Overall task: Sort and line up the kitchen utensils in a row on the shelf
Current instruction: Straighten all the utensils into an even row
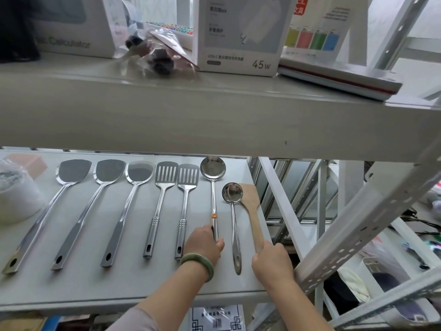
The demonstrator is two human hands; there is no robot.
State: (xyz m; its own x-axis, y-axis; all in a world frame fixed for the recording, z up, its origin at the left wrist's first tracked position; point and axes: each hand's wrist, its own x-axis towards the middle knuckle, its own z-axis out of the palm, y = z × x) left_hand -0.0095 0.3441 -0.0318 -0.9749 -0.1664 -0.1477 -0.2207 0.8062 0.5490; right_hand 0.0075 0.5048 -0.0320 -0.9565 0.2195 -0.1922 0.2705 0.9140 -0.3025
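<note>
Steel utensils lie side by side on the grey shelf (133, 283), handles toward me. From the left come three solid turners (74, 174), then two slotted turners (166, 173), a long ladle (212, 167) with an orange band, a smaller ladle (232, 192) and a wooden spatula (250, 199) at the right edge. My left hand (205, 242), with a green bangle at the wrist, grips the long ladle's handle. My right hand (272, 259) holds the wooden spatula's handle end. The smaller ladle lies untouched between my hands.
A bubble-wrapped bundle (16, 192) and a pink block (28, 161) sit at the shelf's left. The upper shelf (214, 111) overhangs, holding boxes, a plastic bag and flat packages. A perforated metal upright (358, 240) slants at right; clutter lies beyond it.
</note>
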